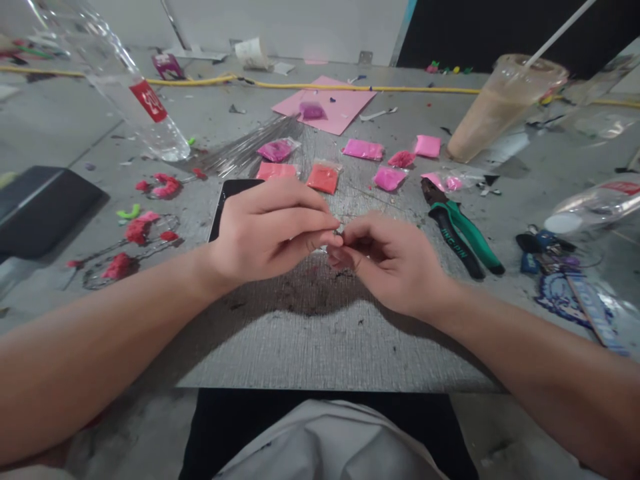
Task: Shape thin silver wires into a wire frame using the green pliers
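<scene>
Head view: I observe the left hand [275,230] and right hand [397,260] pinching a tiny, indistinct piece [339,231] above the surface [330,353]; red wired shapes [136,231] at left look formed, this one apparently unfinished.

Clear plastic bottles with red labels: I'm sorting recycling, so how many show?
2: one red-labelled clear plastic bottle stands at left; a second bottle lies at the right edge, partly cut off. Others may be hidden.

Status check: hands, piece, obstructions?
Left hand, right hand: fingertip grips meeting. Small piece pinched there, too small to identify. Black slab partly hidden by left hand; pliers off to the right.
</scene>
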`<control>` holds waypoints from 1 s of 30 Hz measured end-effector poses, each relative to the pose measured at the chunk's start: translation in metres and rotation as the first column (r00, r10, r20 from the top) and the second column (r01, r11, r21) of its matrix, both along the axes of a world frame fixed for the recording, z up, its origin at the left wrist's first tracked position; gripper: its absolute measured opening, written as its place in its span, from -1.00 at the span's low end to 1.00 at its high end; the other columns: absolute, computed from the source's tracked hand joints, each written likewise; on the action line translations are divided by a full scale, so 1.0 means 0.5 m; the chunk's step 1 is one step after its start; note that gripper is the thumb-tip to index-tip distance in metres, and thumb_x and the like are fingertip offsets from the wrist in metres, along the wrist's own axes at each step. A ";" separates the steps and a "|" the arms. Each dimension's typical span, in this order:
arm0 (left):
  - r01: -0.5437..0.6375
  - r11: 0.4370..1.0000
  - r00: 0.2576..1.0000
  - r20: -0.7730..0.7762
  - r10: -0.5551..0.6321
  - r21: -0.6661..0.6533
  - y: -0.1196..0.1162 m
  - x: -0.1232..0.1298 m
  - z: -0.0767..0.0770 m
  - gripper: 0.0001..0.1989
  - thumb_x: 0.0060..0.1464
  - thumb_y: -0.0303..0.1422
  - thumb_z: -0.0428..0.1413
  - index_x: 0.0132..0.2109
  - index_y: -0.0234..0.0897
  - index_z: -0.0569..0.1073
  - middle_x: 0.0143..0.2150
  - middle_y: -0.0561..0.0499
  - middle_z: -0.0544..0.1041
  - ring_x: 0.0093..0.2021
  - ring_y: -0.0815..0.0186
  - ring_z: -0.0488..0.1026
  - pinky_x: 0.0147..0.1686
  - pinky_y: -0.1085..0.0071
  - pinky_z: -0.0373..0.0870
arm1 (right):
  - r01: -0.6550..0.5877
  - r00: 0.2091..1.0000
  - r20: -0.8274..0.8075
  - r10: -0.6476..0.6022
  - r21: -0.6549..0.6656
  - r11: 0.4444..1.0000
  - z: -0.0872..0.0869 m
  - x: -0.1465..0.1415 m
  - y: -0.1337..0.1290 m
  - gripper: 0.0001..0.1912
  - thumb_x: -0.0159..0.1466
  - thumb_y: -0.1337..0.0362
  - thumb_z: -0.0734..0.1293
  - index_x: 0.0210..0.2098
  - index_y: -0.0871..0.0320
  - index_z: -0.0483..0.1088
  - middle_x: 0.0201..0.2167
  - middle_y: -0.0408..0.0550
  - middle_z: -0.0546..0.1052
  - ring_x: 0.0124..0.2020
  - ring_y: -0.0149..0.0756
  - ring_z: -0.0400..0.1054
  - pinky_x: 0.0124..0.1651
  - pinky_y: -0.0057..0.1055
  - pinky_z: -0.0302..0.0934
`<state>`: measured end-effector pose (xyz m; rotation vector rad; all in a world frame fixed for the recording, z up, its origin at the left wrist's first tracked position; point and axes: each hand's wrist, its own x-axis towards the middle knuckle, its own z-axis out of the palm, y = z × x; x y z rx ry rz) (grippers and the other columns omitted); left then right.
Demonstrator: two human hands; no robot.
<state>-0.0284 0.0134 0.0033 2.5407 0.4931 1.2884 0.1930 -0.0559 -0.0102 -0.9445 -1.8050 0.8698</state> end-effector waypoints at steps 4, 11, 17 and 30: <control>-0.107 0.981 0.993 -0.064 0.098 -0.160 -0.014 0.007 0.012 -0.84 0.27 -0.18 0.28 -0.24 -0.05 0.73 -0.20 -0.07 0.71 -0.22 0.19 0.60 -0.09 0.25 0.56 | 0.017 0.998 0.053 -0.018 0.023 1.000 0.002 0.003 0.003 -0.86 0.40 0.28 0.41 -0.29 0.06 0.39 -0.39 -0.14 0.60 -0.36 -0.32 0.54 -0.25 -0.34 0.45; -0.085 0.803 0.996 -0.017 0.093 -0.589 -0.023 0.030 0.024 -0.77 0.30 -0.19 0.27 -0.29 -0.19 0.67 -0.43 0.01 0.56 -0.42 0.32 0.44 -0.42 0.38 0.35 | 0.028 0.999 0.044 -0.025 -0.048 0.998 -0.001 0.007 0.008 -0.88 0.40 0.28 0.41 -0.27 0.06 0.39 -0.37 -0.13 0.60 -0.35 -0.29 0.54 -0.26 -0.31 0.44; -0.029 0.696 0.999 0.004 0.046 -0.718 -0.017 0.035 0.026 -0.73 0.26 -0.22 0.29 -0.39 -0.23 0.61 -0.48 0.03 0.48 -0.43 0.32 0.41 -0.44 0.38 0.30 | 0.035 0.992 0.122 -0.030 -0.042 0.998 0.006 0.010 0.009 -0.85 0.40 0.27 0.41 -0.30 0.06 0.40 -0.40 -0.13 0.59 -0.38 -0.29 0.48 -0.26 -0.29 0.38; 0.049 0.413 0.997 0.022 -0.070 -0.910 -0.014 0.041 0.020 -0.63 0.30 -0.28 0.22 -0.50 -0.25 0.51 -0.52 0.02 0.42 -0.50 0.37 0.34 -0.48 0.37 0.23 | -0.041 0.971 0.235 0.030 0.040 0.998 0.001 0.012 0.012 -0.85 0.42 0.32 0.38 -0.29 0.07 0.36 -0.38 -0.12 0.59 -0.33 -0.28 0.47 -0.22 -0.29 0.30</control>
